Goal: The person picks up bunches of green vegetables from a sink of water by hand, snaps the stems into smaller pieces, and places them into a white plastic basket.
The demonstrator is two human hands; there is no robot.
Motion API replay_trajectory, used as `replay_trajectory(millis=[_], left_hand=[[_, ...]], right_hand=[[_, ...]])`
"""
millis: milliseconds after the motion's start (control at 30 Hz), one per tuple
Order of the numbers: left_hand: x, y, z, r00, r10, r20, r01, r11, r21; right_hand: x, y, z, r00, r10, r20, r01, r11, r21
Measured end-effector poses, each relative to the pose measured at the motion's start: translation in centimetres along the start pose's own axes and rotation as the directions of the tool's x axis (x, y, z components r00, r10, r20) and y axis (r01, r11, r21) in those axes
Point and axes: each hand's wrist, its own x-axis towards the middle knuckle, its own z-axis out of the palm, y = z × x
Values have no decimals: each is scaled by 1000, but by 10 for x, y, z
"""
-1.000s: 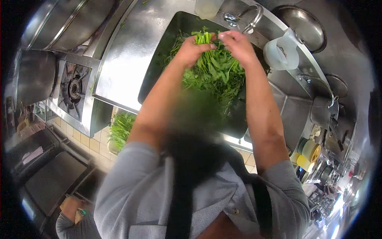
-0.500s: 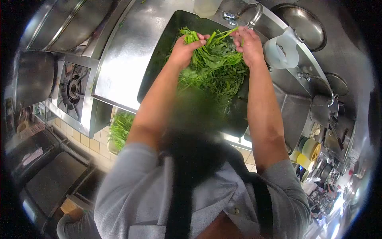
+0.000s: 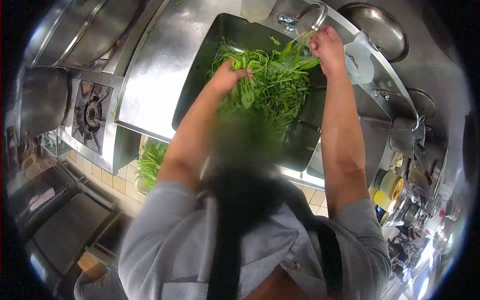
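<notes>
A pile of leafy green stems [image 3: 272, 87] fills the steel sink [image 3: 200, 65] in front of me. My left hand [image 3: 227, 77] is closed on a bunch of the greens at the left side of the pile. Higher up and to the right, just under the curved tap [image 3: 314, 15], my right hand [image 3: 327, 45] grips a few stems. The two bunches are pulled apart from each other over the basin.
A translucent plastic jug [image 3: 361, 57] stands right of the sink, a metal lid [image 3: 381, 30] beyond it. A gas burner [image 3: 92, 112] sits left of the steel counter [image 3: 155, 75]. More greens [image 3: 150, 162] lie in a crate below. Another person's arm [image 3: 95, 282] shows bottom left.
My hands were together on one bunch; now they have separated, the right going up toward the tap and the left dropping lower onto the pile.
</notes>
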Motion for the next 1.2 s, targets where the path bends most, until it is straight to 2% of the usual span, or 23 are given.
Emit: replay_trajectory(millis=[67, 100, 133, 167, 200, 267, 333, 400, 433, 500, 600, 633, 700, 767, 867, 900, 933, 1000, 1033, 1100, 1133, 1167, 1200], left_hand=[[1, 13, -5, 996, 50, -74, -62, 983, -171], [-2, 39, -1, 987, 13, -161, -31, 994, -109], [2, 53, 3, 986, 12, -167, -31, 993, -110], [9, 63, 7, 989, 74, -132, -91, 987, -131], [15, 73, 10, 986, 137, -96, -150, 976, -155], [27, 94, 18, 983, 175, -59, -181, 977, -112], [27, 113, 20, 977, 213, -15, -214, 974, -70], [21, 126, 23, 983, 184, 7, -182, 978, -102], [30, 115, 22, 973, 229, 4, -225, 959, -172], [34, 107, 20, 974, 228, 16, -224, 965, -137], [34, 97, 20, 974, 227, 23, -224, 969, -103], [33, 97, 20, 972, 232, 22, -228, 968, -108], [27, 97, 21, 981, 196, 13, -194, 977, -84], [25, 95, 22, 987, 161, 2, -160, 985, -59], [25, 86, 25, 980, 200, -13, -200, 975, -98], [23, 85, 27, 979, 198, -47, -203, 959, -195], [22, 85, 30, 978, 193, -81, -208, 934, -290], [21, 84, 33, 979, 181, -98, -201, 942, -268], [20, 82, 34, 979, 168, -117, -193, 950, -247], [18, 80, 34, 983, 155, -104, -177, 950, -258], [16, 80, 33, 986, 142, -91, -161, 950, -268], [15, 79, 32, 986, 140, -93, -160, 950, -268], [13, 79, 29, 990, 82, -118, -122, 913, -388]], right_hand=[[1, 7, -3, 998, -2, 68, 15, 983, -184], [1, 9, -1, 997, 0, 72, 14, 983, -184], [1, 10, 3, 989, 25, 149, 21, 954, -300], [1, 12, 6, 974, 58, 221, 39, 911, -412], [2, 18, 10, 972, 58, 226, 41, 910, -412], [4, 33, 19, 947, -130, 294, 275, 802, -531], [-4, 26, 24, 943, -92, 319, 255, 816, -519], [-7, 19, 23, 940, 76, 333, 97, 875, -474], [-11, 15, 21, 941, 75, 330, 97, 875, -475], [-20, 7, 17, 916, 240, 321, -98, 910, -402], [-24, 15, 12, 891, 212, 401, 25, 860, -509], [-24, 18, 12, 892, 212, 399, 23, 860, -510], [-26, 22, 13, 921, 93, 378, 170, 779, -604], [-28, 22, 12, 921, 90, 380, 181, 762, -621], [-29, 23, 13, 924, 103, 368, 187, 719, -669], [-29, 25, 14, 928, 118, 352, 177, 693, -699], [-27, 28, 14, 928, 119, 353, 177, 693, -699], [-23, 37, 15, 948, -18, 318, 241, 693, -679], [-22, 41, 15, 948, -17, 319, 241, 693, -679], [-20, 48, 14, 987, 60, 152, 23, 872, -489], [-17, 48, 8, 986, 60, 154, 23, 872, -490], [-14, 48, -2, 988, 150, 33, -136, 951, -279], [-13, 44, -8, 963, 263, -64, -266, 963, -37]])
